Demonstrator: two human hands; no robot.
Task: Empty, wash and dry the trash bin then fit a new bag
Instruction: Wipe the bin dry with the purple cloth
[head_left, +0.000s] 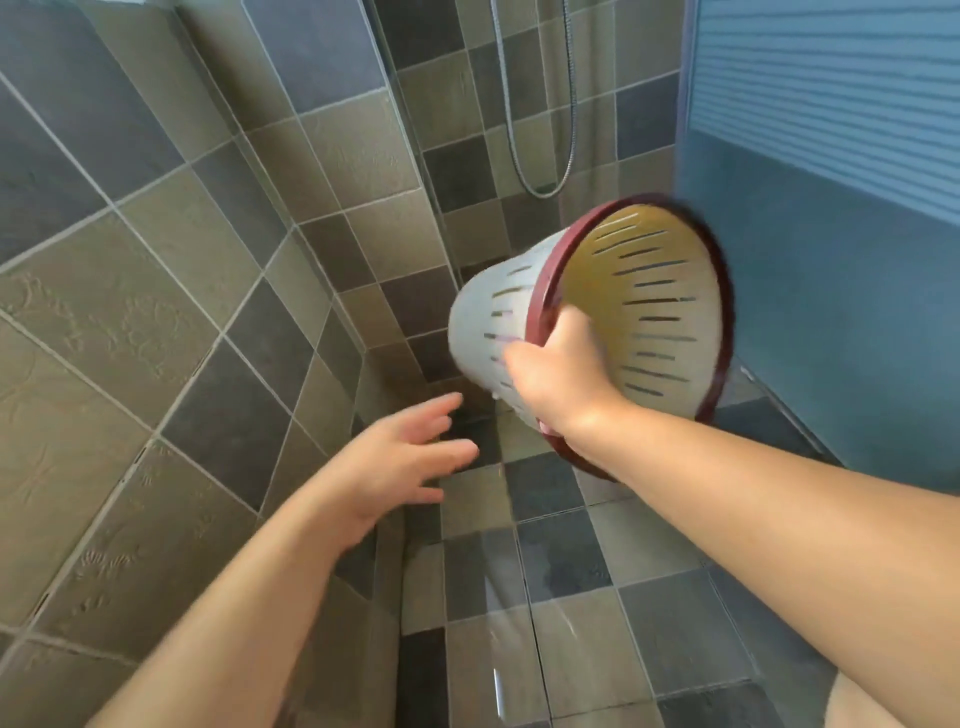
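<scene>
Step in hand, as judged from the scene: shaking or draining the trash bin (597, 317) after emptying or rinsing. The bin is held in the air above the tiled floor (561, 571) of a shower area, tipped on its side with the mouth facing the camera. No bag is fitted.

- Right hand (558, 374): fingers clamped on the dark red rim (724, 291), thumb inside the mouth, remaining fingers outside on the slotted white wall.
- Left hand (400, 452): fingers apart and straight, holding nothing, just below and left of the bin and not touching it.
- Bin contents: none visible — the yellowish interior shows only rows of slots. Motion blur hides any water drops.

A shower hose (545, 130) hangs against the tiled wall behind the bin. The floor looks wet near the bottom edge of the view.

Next move calls for a second grip — the left hand on the bin base — to steady it for washing or drying.
</scene>
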